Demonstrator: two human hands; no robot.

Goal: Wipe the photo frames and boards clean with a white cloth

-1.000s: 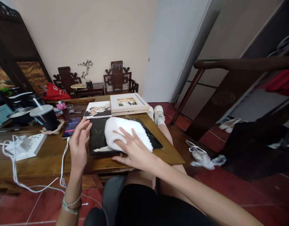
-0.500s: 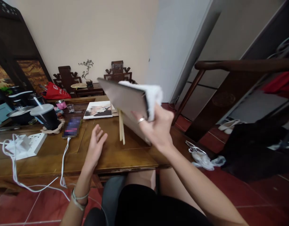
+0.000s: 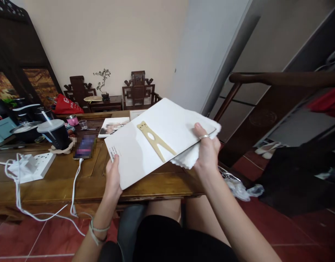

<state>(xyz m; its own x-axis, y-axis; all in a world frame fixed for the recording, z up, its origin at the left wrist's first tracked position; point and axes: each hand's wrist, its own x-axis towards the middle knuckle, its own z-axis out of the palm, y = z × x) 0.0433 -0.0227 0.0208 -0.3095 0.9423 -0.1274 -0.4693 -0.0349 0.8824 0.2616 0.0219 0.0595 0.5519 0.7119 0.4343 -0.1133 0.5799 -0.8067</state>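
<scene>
"Since the panel (image 3: 171, 125) has just come up off the table (image 3: 156, 186), how does it stand now?"

"It's held in the air above the near edge, tilted, white back upward. A second ago it lay flat, dark face up, with the white cloth (image 3: 187, 157) spread over it. To my reading, the turn brings the back within reach and takes the dark face out of sight"

"And the grip?"

"Both hands are clamped on it. The left hand (image 3: 112, 176) pinches the near left corner, thumb on the back. The right hand (image 3: 208, 153) grips the right end, with the cloth bunched beneath the panel there"

"Count everything for me"

"One panel, one cloth, and one beige stand (image 3: 156, 141) with two legs, lying along the back. Round about: one phone (image 3: 84, 146), one lidded cup (image 3: 55, 133), one power strip (image 3: 44, 163) and one photo board (image 3: 115, 125). By the wall, two carved chairs (image 3: 138, 87)"

"Anything uncertain?"

"A pale frame (image 3: 136, 115) peeks out beyond the panel; whether more lies under it, I can't tell"
</scene>
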